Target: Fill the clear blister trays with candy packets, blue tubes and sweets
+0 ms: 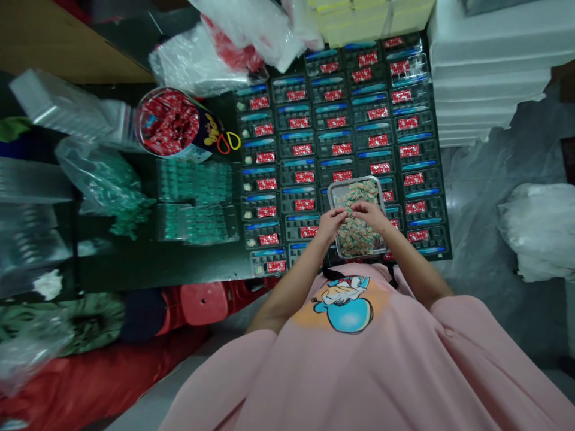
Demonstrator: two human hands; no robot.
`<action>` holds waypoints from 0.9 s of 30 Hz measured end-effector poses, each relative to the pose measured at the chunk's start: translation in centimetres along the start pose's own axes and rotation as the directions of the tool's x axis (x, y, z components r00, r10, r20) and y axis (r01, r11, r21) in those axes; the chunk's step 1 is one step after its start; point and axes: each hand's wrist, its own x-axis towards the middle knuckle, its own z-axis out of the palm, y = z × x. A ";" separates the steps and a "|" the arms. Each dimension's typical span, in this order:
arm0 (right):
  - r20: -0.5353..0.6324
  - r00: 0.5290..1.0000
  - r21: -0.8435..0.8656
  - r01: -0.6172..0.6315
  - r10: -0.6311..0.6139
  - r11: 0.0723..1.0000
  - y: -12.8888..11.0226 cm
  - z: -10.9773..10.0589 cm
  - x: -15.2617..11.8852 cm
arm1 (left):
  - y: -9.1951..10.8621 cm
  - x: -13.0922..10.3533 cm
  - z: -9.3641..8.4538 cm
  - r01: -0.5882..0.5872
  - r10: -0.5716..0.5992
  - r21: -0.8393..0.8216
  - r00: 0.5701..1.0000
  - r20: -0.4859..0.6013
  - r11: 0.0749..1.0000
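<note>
A clear plastic box [331, 197] sits near the table's front edge, filled with small green, orange and cream striped pieces [357, 236]. Over it, my left hand [333, 222] and my right hand [371, 214] meet with fingertips together. A small striped piece [348, 211] shows between them, pinched by my left fingers and touched by my right ones, whose exact grip is partly hidden. Around the box lie rows of black trays [294, 233], each with a blue pen and a red patterned packet [305, 204]. Trays in the leftmost column also hold a small striped piece [248, 187].
Left of the trays stand a tub of red packets [168, 123], scissors [228, 142] with red and yellow handles, and stacked green items [195, 182]. A bag [101, 173] spills green pieces. White stacks [489, 90] rise at the right; a red stool [204, 303] is below left.
</note>
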 end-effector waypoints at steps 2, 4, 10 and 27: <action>-0.009 1.000 0.017 -0.007 0.007 1.000 0.3 0.1 -0.1 | -0.1 0.1 -0.1 0.009 -0.009 -0.025 1.000 -0.016 1.000; -0.015 1.000 0.043 -0.008 0.009 0.999 0.5 0.1 -0.1 | -0.1 0.2 -0.1 0.010 -0.012 -0.047 1.000 -0.028 0.999; -0.118 0.993 0.118 -0.011 0.025 0.993 1.1 0.2 -0.2 | 0.0 0.3 -0.6 0.059 -0.056 -0.113 0.998 0.027 0.992; -0.046 0.999 -0.057 -0.031 0.029 0.998 3.5 0.0 -1.2 | -1.2 0.3 -1.1 0.174 -0.181 0.070 0.979 0.099 0.982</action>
